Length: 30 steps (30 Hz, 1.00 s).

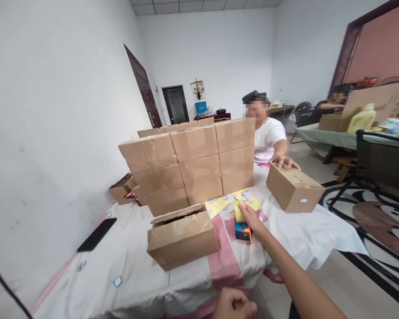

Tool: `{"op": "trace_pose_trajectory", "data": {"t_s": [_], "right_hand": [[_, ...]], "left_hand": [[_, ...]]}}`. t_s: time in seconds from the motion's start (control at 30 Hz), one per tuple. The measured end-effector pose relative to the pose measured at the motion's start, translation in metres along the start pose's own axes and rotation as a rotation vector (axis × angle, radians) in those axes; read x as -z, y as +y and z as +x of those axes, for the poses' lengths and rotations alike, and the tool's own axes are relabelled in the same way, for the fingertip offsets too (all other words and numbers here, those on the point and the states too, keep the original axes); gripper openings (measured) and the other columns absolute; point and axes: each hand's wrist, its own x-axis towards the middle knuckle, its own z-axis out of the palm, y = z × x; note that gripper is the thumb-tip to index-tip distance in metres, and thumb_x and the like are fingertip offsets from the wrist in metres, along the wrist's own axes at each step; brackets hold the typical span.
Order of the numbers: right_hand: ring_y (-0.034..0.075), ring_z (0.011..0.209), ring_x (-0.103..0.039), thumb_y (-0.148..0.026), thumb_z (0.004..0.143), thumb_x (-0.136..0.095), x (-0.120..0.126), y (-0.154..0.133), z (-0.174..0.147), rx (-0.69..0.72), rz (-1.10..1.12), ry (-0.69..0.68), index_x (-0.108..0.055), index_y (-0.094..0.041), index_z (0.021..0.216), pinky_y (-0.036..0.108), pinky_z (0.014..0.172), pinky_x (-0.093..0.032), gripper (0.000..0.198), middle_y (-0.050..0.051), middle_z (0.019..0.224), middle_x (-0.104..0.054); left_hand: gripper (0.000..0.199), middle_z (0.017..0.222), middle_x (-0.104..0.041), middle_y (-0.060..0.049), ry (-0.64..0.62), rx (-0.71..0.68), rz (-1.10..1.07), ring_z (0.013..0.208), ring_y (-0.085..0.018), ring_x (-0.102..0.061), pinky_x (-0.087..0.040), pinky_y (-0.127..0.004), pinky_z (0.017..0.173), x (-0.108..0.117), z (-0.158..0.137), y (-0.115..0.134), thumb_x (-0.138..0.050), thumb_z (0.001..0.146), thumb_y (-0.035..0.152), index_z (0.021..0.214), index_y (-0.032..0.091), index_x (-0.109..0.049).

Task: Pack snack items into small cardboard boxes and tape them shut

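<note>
Single head-worn view looks forward and down, close over the bed (pixel 126 266).

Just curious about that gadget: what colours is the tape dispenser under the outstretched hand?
The tape dispenser is orange and blue, holding a yellowish roll; the head view shows it under the right hand.

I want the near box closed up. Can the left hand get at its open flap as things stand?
Probably yes: the left hand rests at the table edge, just right of the open box, with only bare cloth between them.
</note>
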Motion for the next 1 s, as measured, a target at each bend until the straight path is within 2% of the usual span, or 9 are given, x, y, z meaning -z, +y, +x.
{"op": "trace_pose_trajectory", "data": {"t_s": [0.13,0.2,0.37,0.43,0.53,0.6,0.73,0.87,1.0], "right_hand": [[0.019,0.067,-0.049,-0.057,0.078,-0.063,0.021,-0.014,-0.002,-0.033,-0.115,0.178,-0.055,-0.021,0.064,0.031,0.069,-0.035,0.039,-0.002,0.060,-0.055],[0.019,0.065,-0.049,-0.054,0.080,-0.061,0.026,-0.031,-0.016,-0.016,-0.152,0.128,-0.059,-0.021,0.064,0.032,0.067,-0.035,0.038,-0.001,0.058,-0.055],[0.017,0.065,-0.056,-0.044,0.079,-0.068,0.001,-0.085,-0.091,0.144,-0.145,-0.445,-0.074,-0.018,0.075,0.027,0.063,-0.040,0.027,0.002,0.071,-0.068],[0.016,0.061,-0.059,-0.037,0.079,-0.070,-0.012,-0.104,-0.124,0.108,-0.173,-0.703,-0.077,-0.019,0.086,0.025,0.060,-0.041,0.021,0.002,0.075,-0.072],[0.012,0.044,-0.054,-0.033,0.083,-0.064,-0.026,-0.125,-0.157,0.050,-0.379,-0.969,-0.076,-0.019,0.085,0.023,0.052,-0.038,0.019,-0.003,0.059,-0.066],[0.012,0.043,-0.052,-0.030,0.084,-0.061,-0.033,-0.133,-0.167,0.129,-0.562,-0.978,-0.074,-0.018,0.082,0.023,0.050,-0.033,0.018,-0.003,0.055,-0.062],[0.012,0.056,-0.050,-0.026,0.083,-0.061,-0.042,-0.131,-0.166,0.439,-0.874,-0.853,-0.072,-0.017,0.072,0.026,0.053,-0.023,0.018,0.003,0.066,-0.069],[0.012,0.060,-0.048,-0.020,0.087,-0.056,-0.041,-0.122,-0.159,0.652,-0.923,-0.888,-0.070,-0.018,0.074,0.028,0.057,-0.022,0.019,0.002,0.070,-0.070],[0.011,0.062,-0.050,-0.020,0.091,-0.055,-0.019,-0.132,-0.150,0.694,-0.812,-0.801,-0.062,-0.017,0.073,0.027,0.058,-0.025,0.020,-0.001,0.068,-0.064]], "left_hand": [[0.076,0.052,-0.055,-0.003,0.135,-0.141,-0.050,0.054,-0.012,-0.042,-0.031,-0.027,0.056,0.028,0.014,0.019,-0.057,0.070,0.087,0.057,0.014,-0.070],[0.075,0.054,-0.057,-0.004,0.167,-0.161,0.004,0.056,-0.013,-0.044,-0.031,-0.027,0.057,0.046,0.008,0.029,-0.054,0.076,0.084,0.059,0.013,-0.071],[0.070,0.058,-0.062,-0.005,0.299,-0.281,0.087,0.060,-0.016,-0.052,-0.037,-0.026,0.060,0.085,-0.018,0.047,-0.050,0.085,0.076,0.064,0.013,-0.073],[0.072,0.061,-0.065,-0.006,0.345,-0.344,0.079,0.063,-0.017,-0.056,-0.041,-0.026,0.062,0.094,-0.027,0.053,-0.045,0.088,0.077,0.065,0.014,-0.073],[0.076,0.059,-0.065,-0.007,0.388,-0.420,0.087,0.061,-0.018,-0.058,-0.044,-0.025,0.059,0.105,-0.037,0.060,-0.041,0.088,0.078,0.061,0.014,-0.069],[0.072,0.059,-0.065,-0.006,0.407,-0.455,0.106,0.060,-0.018,-0.058,-0.044,-0.025,0.058,0.110,-0.040,0.060,-0.043,0.089,0.076,0.060,0.014,-0.069],[0.062,0.062,-0.066,-0.005,0.455,-0.439,0.095,0.061,-0.017,-0.058,-0.044,-0.024,0.058,0.118,-0.036,0.052,-0.050,0.090,0.069,0.066,0.016,-0.072],[0.064,0.061,-0.060,-0.003,0.402,-0.411,0.116,0.060,-0.016,-0.052,-0.041,-0.025,0.057,0.120,-0.020,0.033,-0.054,0.083,0.076,0.068,0.016,-0.071],[0.090,0.048,-0.039,0.006,0.321,-0.245,0.183,0.047,-0.013,-0.037,-0.030,-0.026,0.050,0.111,-0.002,0.007,-0.050,0.073,0.089,0.114,0.012,-0.072]]}}
